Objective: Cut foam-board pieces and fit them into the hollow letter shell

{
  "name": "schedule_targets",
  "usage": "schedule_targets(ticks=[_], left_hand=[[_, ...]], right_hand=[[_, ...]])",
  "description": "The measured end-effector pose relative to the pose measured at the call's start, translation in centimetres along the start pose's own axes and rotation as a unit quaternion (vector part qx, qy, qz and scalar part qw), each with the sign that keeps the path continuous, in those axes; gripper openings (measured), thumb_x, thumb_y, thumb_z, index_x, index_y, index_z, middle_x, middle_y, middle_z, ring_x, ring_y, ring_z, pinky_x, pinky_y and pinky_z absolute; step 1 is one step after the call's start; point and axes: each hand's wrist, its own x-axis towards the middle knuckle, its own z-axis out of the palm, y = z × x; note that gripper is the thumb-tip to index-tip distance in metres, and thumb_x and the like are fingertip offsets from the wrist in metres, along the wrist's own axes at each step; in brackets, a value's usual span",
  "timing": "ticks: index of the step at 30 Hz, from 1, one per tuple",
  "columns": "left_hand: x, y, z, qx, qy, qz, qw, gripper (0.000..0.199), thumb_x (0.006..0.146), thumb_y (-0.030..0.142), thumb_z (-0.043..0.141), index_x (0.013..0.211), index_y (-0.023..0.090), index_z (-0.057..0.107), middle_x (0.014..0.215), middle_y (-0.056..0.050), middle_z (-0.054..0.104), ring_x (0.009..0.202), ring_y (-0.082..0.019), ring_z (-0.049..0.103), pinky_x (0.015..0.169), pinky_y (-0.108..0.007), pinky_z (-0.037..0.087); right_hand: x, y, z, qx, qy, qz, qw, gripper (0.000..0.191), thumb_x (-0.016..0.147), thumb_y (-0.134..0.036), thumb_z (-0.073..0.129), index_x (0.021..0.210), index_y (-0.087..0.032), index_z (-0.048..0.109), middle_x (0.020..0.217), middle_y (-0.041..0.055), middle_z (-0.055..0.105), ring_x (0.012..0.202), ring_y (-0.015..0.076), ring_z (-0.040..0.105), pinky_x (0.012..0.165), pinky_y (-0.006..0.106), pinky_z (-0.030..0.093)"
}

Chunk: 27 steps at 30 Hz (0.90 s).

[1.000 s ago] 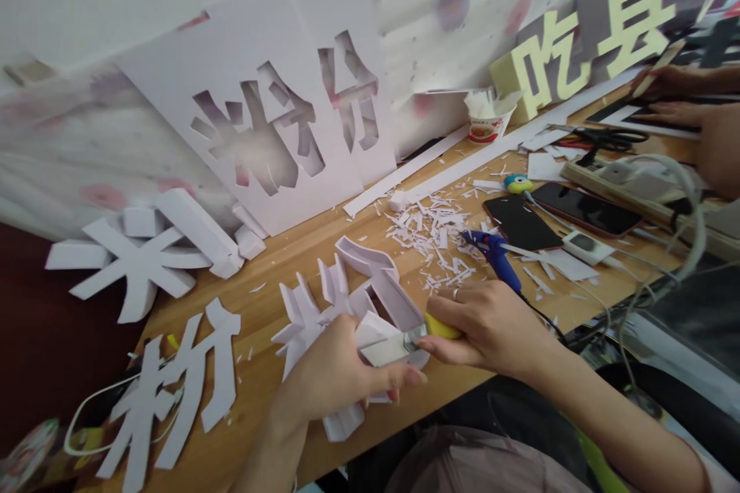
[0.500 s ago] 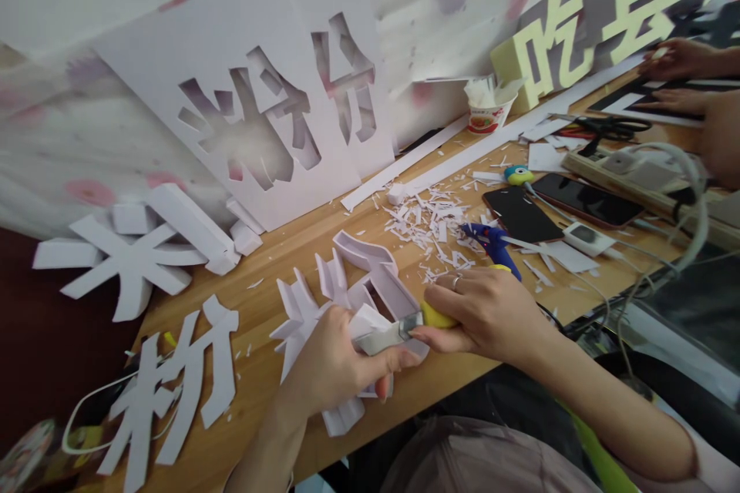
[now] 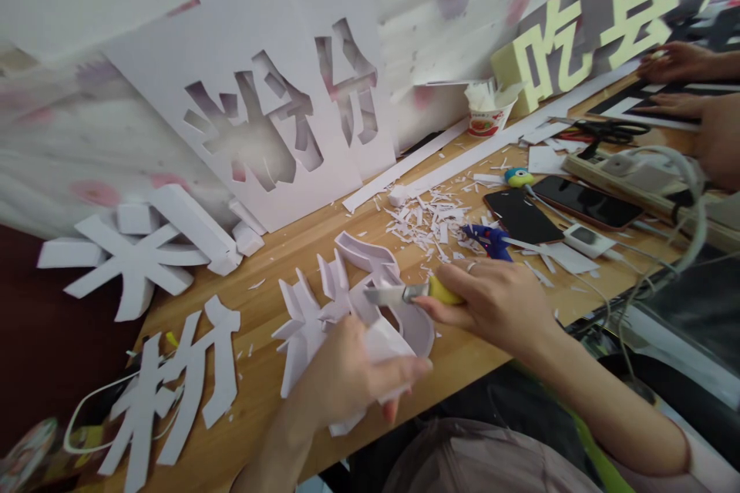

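My left hand (image 3: 352, 370) is closed on a small white foam board piece (image 3: 388, 345), partly hidden by my fingers. Gripped in my right hand (image 3: 497, 304) is a yellow-handled utility knife (image 3: 442, 291), its blade pointing left above the foam piece and apart from it. Beneath both hands lies a white walled foam character (image 3: 301, 323), hollow side up, its lower part covered by my left hand. A blue glue gun (image 3: 489, 240) rests just beyond my right hand.
White scraps (image 3: 433, 216) litter the wooden table (image 3: 260, 323). Flat cut-out characters (image 3: 188, 377) and a block character (image 3: 127, 258) lie left. Phones (image 3: 523, 214), cables and a power strip (image 3: 613, 169) are right. Behind stands a cut-out board (image 3: 271, 139); a co-worker's hands (image 3: 674, 85) are far right.
The knife blade has lifted off the foam piece and moved up, away from my left hand. My left hand has shifted slightly right and turned the piece, exposing more of it.
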Motion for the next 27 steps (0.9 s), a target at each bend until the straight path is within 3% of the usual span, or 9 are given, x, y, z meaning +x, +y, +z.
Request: schedule_targets(ticks=[5,9,13,18,27], left_hand=[[0.0,0.0,0.2,-0.02,0.03,0.002,0.999,0.032,0.081,0.042,0.072,0.059,0.02,0.066,0.046,0.003,0.063,0.046,-0.011,0.056,0.053,-0.021,0.046],[0.5,0.3,-0.7,-0.033,0.002,0.01,0.999,0.022,0.073,0.038,0.079,0.07,0.019,0.069,0.052,0.004,0.067,0.051,-0.011,0.06,0.053,-0.02,0.045],[0.5,0.3,-0.7,-0.003,0.009,-0.009,1.0,0.028,0.073,0.043,0.08,0.071,0.018,0.069,0.055,0.002,0.068,0.054,-0.012,0.061,0.054,-0.02,0.046],[0.2,0.6,-0.5,0.06,0.011,-0.026,0.998,0.033,0.08,0.047,0.073,0.064,0.019,0.066,0.049,0.003,0.066,0.046,-0.011,0.055,0.046,-0.019,0.04],[0.8,0.9,-0.4,0.079,0.027,0.062,0.995,0.048,0.087,0.045,0.065,0.045,0.021,0.058,0.041,0.002,0.058,0.042,-0.01,0.05,0.047,-0.021,0.037]], right_hand=[[-0.4,0.3,-0.9,0.08,0.014,0.031,0.996,0.06,0.106,-0.054,0.03,0.062,-0.02,0.053,0.047,-0.0035,0.043,0.042,0.0089,0.039,0.048,0.026,0.026],[-1.0,-0.5,-0.8,0.13,-0.063,0.02,0.989,0.061,0.104,-0.059,0.032,0.063,-0.02,0.054,0.048,-0.0023,0.047,0.044,0.0091,0.042,0.05,0.028,0.025],[-1.3,-0.8,-0.4,0.134,-0.118,0.003,0.984,0.06,0.102,-0.062,0.036,0.064,-0.02,0.055,0.051,-0.0008,0.053,0.047,0.0098,0.044,0.051,0.03,0.022],[-0.9,-0.6,-0.7,0.117,-0.11,-0.028,0.987,0.062,0.103,-0.061,0.033,0.063,-0.02,0.054,0.05,-0.001,0.053,0.046,0.0097,0.042,0.051,0.031,0.02],[-1.3,-1.1,-0.1,0.052,-0.035,-0.004,0.998,0.065,0.104,-0.062,0.031,0.063,-0.019,0.057,0.048,-0.0015,0.051,0.045,0.0098,0.045,0.051,0.029,0.025]])
